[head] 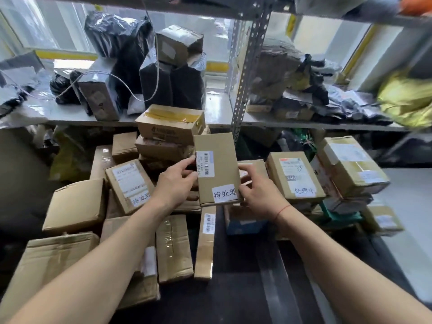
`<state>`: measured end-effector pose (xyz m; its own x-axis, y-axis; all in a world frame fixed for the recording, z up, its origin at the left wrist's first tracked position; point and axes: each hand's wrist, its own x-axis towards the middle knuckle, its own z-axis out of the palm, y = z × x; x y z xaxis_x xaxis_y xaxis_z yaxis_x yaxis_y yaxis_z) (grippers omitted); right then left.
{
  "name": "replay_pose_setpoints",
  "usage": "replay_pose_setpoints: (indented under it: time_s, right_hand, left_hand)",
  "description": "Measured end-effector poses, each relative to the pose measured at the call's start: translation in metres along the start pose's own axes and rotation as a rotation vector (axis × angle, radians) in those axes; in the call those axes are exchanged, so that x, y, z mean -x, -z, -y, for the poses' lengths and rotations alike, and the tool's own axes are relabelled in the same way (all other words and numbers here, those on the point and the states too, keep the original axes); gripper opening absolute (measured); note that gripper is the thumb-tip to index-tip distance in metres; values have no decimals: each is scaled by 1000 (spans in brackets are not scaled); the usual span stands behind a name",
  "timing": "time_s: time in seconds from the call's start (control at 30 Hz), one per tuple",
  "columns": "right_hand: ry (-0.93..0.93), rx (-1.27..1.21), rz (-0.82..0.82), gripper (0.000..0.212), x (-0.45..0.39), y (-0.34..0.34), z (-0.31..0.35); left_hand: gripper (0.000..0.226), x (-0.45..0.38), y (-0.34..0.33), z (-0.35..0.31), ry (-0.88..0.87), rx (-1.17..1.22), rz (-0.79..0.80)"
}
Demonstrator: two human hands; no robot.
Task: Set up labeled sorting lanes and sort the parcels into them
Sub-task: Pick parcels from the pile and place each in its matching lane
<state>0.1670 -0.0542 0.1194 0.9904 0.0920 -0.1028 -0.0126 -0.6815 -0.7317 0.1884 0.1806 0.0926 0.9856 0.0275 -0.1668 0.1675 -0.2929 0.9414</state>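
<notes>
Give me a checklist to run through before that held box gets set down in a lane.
1. Grip: left hand and right hand both pinch the held box by its edges: ok.
2. White label reading 待处理 faces up, legible: ok.
3. Matching lane: the box on the left carries the same words: ok.
4. Other lane: the box on the right reads 处理中, so avoid it: ok.
5. Flat free spot in the left pile: cannot tell.

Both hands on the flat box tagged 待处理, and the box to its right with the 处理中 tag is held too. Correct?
Not quite. The head view shows the left hand and right hand holding the flat box tagged 待处理, but the 处理中 box to its right rests unheld on the pile.
</notes>
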Motion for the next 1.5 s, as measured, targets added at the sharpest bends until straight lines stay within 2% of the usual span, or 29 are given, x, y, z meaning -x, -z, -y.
replay_pose_setpoints:
  time_s: [0.23,0.43,0.67,0.83,0.97,1.17,1.23,1.37,1.5]
  right_hand:
    - [-93,98,-48,48,4,55,-32]
    - [-128,267,9,14,-5,70,-54]
    - [-86,463,-1,7,-6,54,-57]
    - [-71,621,84,19,-6,44,-52]
    - [-77,621,90,21,-6,41,-50]
    - [-71,595,57,14,-6,44,-46]
    - [-71,601,26,11,-5,46,-45]
    - [-37,641,-116,11,-4,50,-40]
    - [37,486,-173,34,-9,44,-26]
  left_hand:
    - [53,-22,-72,-28,65,122,109]
    - [50,-36,-108,-26,154,145,150]
    - [52,-42,-116,-14,212,112,141]
    - [49,-41,-121,-12,225,60,136]
    - [50,-40,-121,-10,233,52,142]
    - [56,-33,-112,-12,186,29,172]
    - [57,-29,-108,-11,139,-28,189]
    - [44,-18,-89,-10,9,-284,149]
    - [35,-7,-56,-13,-100,-495,74]
